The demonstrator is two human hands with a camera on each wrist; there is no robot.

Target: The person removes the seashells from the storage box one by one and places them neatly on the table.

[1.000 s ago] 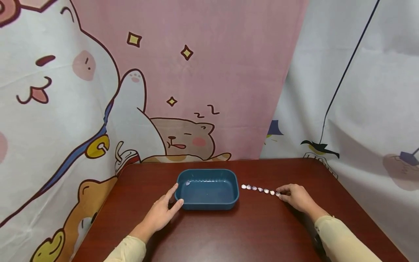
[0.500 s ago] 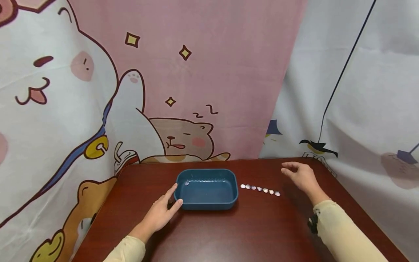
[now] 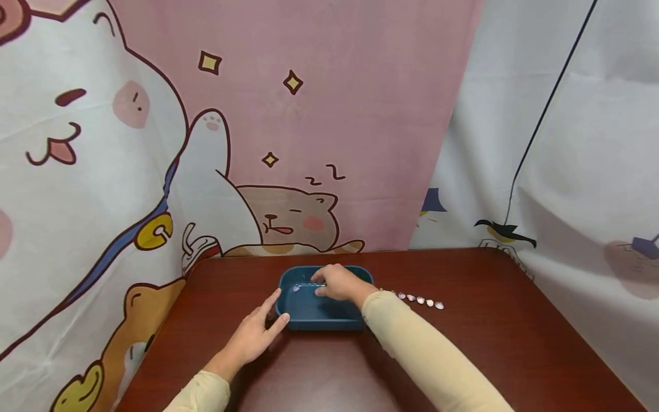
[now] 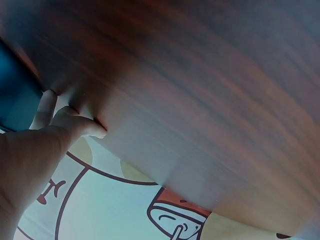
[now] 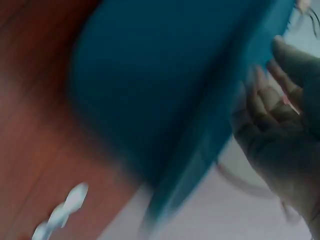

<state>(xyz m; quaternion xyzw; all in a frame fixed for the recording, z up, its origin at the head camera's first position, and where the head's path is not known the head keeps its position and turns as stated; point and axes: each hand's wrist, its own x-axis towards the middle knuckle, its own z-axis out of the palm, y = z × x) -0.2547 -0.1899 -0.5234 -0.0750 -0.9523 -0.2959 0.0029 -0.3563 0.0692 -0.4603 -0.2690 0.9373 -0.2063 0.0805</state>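
A teal rectangular tub (image 3: 304,317) stands on the table, with one small pale shell (image 3: 296,289) inside at its back left. My left hand (image 3: 252,333) lies at the tub's left side, thumb and forefinger spread against its rim. Above the tub's interior is my right hand (image 3: 341,282), thumb and fingers apart; nothing shows between them in the right wrist view, though motion blurs it. A row of small pale shells (image 3: 420,300) lies to the right of the tub, its left end partly covered by my right wrist and sleeve.
The reddish-brown wooden table (image 3: 489,343) reaches back to a cartoon-printed cloth (image 3: 386,143) hung behind and along both sides. My right forearm crosses over the tub's right end.
My right hand first touches the right end of the shell row, then lifts off behind it and swings left over the tub. The row stays in place, as does my left hand.
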